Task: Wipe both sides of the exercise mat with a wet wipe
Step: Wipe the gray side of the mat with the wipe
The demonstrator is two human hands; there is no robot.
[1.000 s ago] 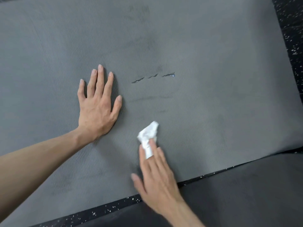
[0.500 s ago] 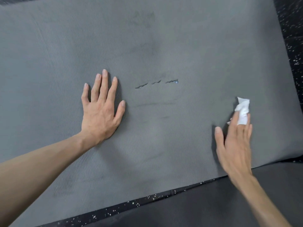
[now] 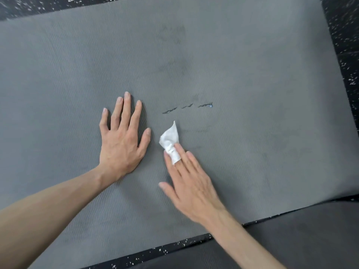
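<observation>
The grey exercise mat (image 3: 252, 74) lies flat on speckled black flooring (image 3: 342, 35), its long axis running left to right. On it the crumpled white wet wipe (image 3: 170, 141) points away from the person, tip just short of three small dark tears (image 3: 187, 108) in the mat. The right hand (image 3: 192, 183) presses the wipe under straight fingers. The left hand (image 3: 122, 140) rests flat, fingers spread, just left of the wipe
</observation>
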